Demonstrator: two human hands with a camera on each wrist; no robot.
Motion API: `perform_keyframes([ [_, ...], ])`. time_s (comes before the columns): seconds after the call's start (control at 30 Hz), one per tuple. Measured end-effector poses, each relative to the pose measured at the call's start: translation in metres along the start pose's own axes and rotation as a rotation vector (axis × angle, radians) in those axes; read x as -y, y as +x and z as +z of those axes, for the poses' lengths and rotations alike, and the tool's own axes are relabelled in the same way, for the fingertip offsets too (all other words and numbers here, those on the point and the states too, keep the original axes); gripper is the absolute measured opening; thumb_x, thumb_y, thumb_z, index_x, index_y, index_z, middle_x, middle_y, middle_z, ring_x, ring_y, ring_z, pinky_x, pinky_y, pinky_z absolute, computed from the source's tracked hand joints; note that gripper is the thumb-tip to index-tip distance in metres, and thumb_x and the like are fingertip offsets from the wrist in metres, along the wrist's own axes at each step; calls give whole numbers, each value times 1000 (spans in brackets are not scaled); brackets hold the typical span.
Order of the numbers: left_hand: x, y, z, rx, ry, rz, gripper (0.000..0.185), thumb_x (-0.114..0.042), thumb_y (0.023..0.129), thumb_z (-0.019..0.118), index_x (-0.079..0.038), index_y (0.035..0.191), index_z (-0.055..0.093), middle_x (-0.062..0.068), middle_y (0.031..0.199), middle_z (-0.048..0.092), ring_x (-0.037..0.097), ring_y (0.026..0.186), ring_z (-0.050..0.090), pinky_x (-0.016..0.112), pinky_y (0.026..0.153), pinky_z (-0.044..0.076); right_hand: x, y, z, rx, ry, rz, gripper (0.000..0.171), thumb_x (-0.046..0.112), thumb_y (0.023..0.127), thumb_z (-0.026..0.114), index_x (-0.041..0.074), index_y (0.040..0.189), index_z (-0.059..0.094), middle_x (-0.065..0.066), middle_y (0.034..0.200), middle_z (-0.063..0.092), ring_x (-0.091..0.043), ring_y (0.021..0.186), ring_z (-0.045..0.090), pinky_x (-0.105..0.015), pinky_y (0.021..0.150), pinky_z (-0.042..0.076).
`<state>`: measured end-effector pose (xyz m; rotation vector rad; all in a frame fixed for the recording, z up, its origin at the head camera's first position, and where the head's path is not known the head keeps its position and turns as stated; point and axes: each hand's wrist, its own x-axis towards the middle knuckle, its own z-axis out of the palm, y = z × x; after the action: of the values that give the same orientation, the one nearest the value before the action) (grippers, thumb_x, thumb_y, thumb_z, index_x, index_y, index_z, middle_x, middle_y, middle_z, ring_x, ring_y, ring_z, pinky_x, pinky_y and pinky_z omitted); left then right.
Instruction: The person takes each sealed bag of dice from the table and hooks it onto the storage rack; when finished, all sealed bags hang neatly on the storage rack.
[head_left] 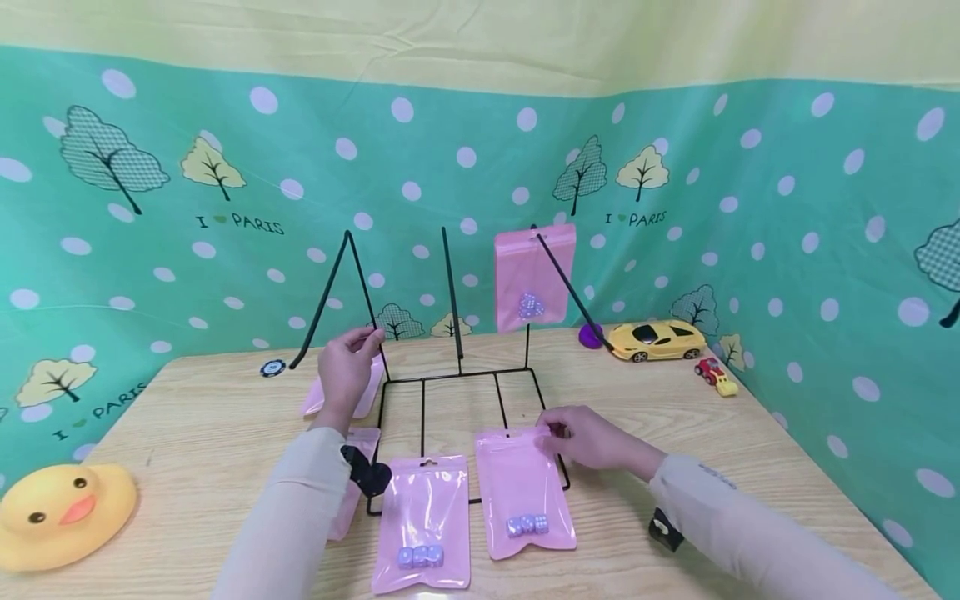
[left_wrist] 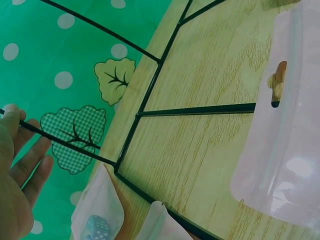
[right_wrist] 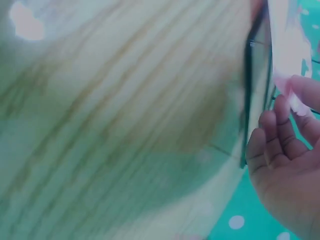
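A black wire rack [head_left: 457, 383] stands on the wooden table [head_left: 750, 450], three rods rising from its flat base. My left hand [head_left: 366, 340] grips the left rod; the left wrist view shows that rod [left_wrist: 65, 143] running between thumb and fingers [left_wrist: 31, 159]. One pink bag with dice [head_left: 534, 275] hangs on the right rod. My right hand [head_left: 553, 429] pinches the top corner of a pink bag [head_left: 522, 492] lying across the base's front. Blurred in the right wrist view, its fingers [right_wrist: 280, 130] hold a pink edge [right_wrist: 295, 102]. Another pink bag [head_left: 424, 533] lies beside it.
More pink bags lie under my left arm [head_left: 366, 398], one showing a die [left_wrist: 97, 227]. A yellow duck [head_left: 63, 512] sits front left, a poker chip [head_left: 272, 367] behind it. A yellow toy car [head_left: 656, 339], a purple disc [head_left: 591, 336] and a small red car [head_left: 716, 375] stand back right.
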<state>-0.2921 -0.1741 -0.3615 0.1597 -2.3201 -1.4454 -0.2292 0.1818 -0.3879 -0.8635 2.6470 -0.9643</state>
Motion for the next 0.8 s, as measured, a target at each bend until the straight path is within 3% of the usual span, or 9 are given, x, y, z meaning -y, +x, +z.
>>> perform_keyframes([
  [0.17,0,0,1,-1,-3,-9,33,-26,103,64,-2,125,71,18,118,72,33,106,71,44,91,57,9,-7,-9,-81,19,-62,7,13,99,67,12,92,69,8,84,62,-8,82,58,-29,77,54],
  [0.33,-1,0,0,-5,0,-5,33,-26,103,63,-2,125,71,19,118,72,33,106,71,44,91,57,24,-15,-18,-108,104,-52,7,13,99,67,9,93,71,5,88,68,-11,85,65,-29,82,57],
  [0.53,-1,-1,1,0,0,-4,34,-26,104,63,-1,125,70,20,119,72,33,106,71,44,92,56,40,-23,-29,-73,184,-56,11,16,100,67,7,96,72,2,86,73,-13,81,71,-30,78,60],
  [0.8,0,-1,0,3,-12,-3,34,-26,103,63,-1,125,70,20,120,71,34,107,71,45,93,56,69,-38,-47,-117,152,-140,14,19,100,68,8,102,76,5,89,73,-11,81,68,-29,77,58],
])
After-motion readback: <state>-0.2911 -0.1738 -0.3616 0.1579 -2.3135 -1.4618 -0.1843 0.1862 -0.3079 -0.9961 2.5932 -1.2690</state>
